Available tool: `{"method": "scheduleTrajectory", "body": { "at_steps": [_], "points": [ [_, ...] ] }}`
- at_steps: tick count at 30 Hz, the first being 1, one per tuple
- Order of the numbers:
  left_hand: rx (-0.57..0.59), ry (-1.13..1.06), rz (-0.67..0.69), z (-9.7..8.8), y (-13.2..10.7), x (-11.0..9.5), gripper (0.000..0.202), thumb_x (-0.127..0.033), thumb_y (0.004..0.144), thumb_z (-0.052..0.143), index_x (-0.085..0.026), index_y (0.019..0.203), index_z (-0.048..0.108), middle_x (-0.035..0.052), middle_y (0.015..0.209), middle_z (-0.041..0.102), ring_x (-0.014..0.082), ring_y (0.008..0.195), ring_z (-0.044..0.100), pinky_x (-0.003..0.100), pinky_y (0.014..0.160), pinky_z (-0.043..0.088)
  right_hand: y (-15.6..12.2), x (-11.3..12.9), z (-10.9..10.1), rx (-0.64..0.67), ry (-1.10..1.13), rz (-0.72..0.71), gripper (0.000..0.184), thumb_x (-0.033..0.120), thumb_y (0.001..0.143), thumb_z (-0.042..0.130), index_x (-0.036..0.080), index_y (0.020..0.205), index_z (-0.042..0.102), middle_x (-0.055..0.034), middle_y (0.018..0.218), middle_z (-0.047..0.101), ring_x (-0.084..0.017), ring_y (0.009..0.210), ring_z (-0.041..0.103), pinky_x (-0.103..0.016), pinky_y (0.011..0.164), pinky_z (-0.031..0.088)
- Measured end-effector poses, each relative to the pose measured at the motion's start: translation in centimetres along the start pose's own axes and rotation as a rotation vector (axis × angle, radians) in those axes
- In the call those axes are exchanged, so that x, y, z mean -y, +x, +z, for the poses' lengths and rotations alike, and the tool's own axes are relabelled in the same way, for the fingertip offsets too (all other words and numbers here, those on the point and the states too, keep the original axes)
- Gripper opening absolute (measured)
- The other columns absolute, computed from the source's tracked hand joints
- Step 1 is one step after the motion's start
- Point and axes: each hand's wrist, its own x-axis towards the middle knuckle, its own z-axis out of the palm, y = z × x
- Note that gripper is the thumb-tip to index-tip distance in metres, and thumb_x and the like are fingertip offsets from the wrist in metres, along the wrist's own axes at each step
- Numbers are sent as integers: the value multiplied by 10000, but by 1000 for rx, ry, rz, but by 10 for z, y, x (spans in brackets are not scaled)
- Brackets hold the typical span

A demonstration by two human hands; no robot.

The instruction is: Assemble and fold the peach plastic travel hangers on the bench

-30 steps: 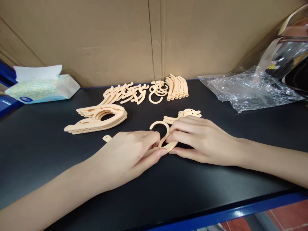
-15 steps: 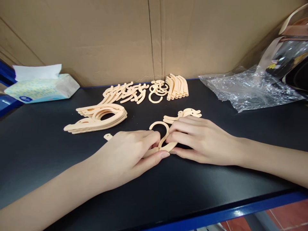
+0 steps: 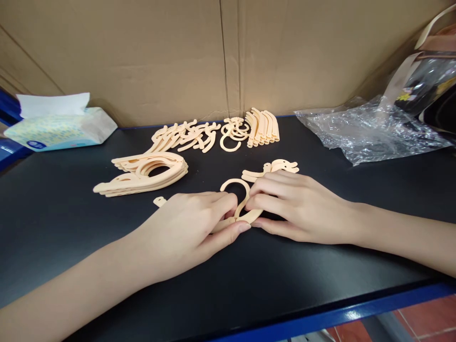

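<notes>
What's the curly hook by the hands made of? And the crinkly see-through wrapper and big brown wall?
Curly hook: probably hard plastic, smooth and fairly matte; edges look rounded and even, no wood grain shows.
Crinkly wrapper: seems thin, shiny plastic film, since you can see through it and its wrinkles glint.
Brown wall: likely cardboard, dull, with long crease lines.

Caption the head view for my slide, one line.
Left hand and right hand hold a cream hooked piece over a black tabletop, with stacked cream pieces and a tissue pack beyond.
</notes>
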Motion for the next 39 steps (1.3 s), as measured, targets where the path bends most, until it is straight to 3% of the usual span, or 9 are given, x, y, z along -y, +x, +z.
{"method": "scheduleTrajectory", "body": {
  "at_steps": [39],
  "points": [
    [-28,6,28,2,-1,0,320,-361,1083,532,-222,803,463,-79,661,502,99,503,456,238,491,260,0,0,0,33,2,-6,188,249,1062,525,151,1035,684,-102,1076,707,-218,956,673,-355,841,542]
  ]
}}
